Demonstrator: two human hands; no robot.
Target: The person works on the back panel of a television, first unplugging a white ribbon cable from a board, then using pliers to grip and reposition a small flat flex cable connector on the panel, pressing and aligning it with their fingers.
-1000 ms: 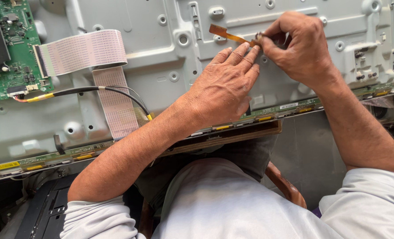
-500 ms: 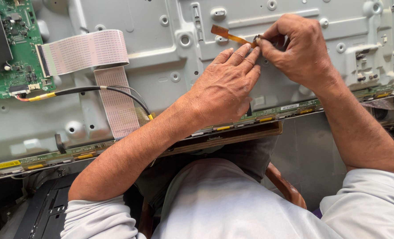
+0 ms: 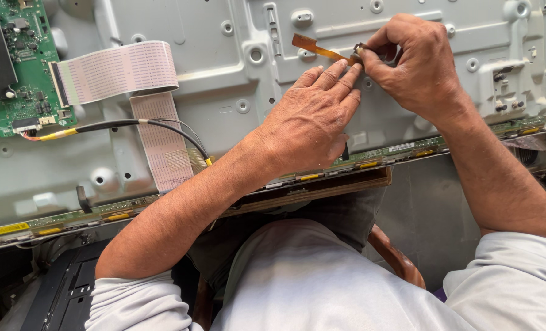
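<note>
The grey metal back panel point(image 3: 181, 122) of a flat screen lies tilted across my view, taking up most of what I see, with stamped ridges, round bosses and screw holes all over it. Along its near edge runs a narrow green strip board point(image 3: 402, 150) with yellow labels, and under that edge a brown wooden board point(image 3: 322, 190) shows. At the far left a green circuit board point(image 3: 9, 67) sits on the panel, with a wide pale ribbon cable point(image 3: 116, 70) leaving its right side and a second pale ribbon point(image 3: 162, 144) running down from beneath it toward the strip board. A thin black cable point(image 3: 119, 124) with a yellow sleeve near the circuit board crosses over that second ribbon. My left hand point(image 3: 310, 119) rests palm-down on the panel, fingers held together and stretched out, their tips touching the end of a small orange flex strip point(image 3: 316, 49). My right hand point(image 3: 417, 58) is curled just beside it, thumb and forefinger pinched on a small dark piece at the strip's right end; I cannot tell what that piece is. The orange strip lies near the panel's top middle, slanting up and left from my fingertips, its free end apart from both hands.
</note>
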